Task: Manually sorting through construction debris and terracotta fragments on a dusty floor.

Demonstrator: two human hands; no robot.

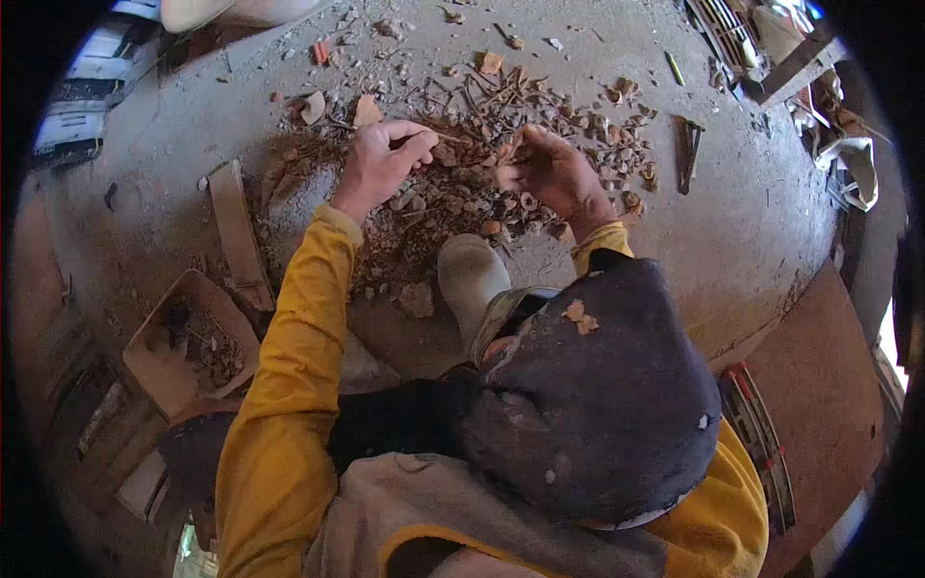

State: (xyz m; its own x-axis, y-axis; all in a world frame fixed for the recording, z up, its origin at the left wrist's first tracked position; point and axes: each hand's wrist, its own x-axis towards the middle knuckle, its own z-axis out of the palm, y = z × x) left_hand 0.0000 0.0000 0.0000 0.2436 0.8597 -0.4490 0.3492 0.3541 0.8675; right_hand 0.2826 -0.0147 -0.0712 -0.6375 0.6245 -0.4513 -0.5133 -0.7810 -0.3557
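Over a heap of brown rubble (453, 202) on the floor, my left hand (381, 159) pinches a thin rusty-brown rod (451, 138), perhaps a nail, between thumb and forefinger. Its tip points towards my right hand (559, 173), which hovers over the right part of the heap. That hand's fingers are curled and partly blurred; whatever lies in them is hidden. Beyond both hands lies a loose bunch of thin rusty rods (496, 89). Small stones, broken chips and fibrous brown debris make up the heap.
An off-white boot (472, 279) and a dark-clothed knee (597, 385) stand close below the heap. At left are a square pan (154, 356) with debris and a board (238, 231). A hammer-like tool (690, 154) lies right. A brown sheet (819, 395) leans at lower right.
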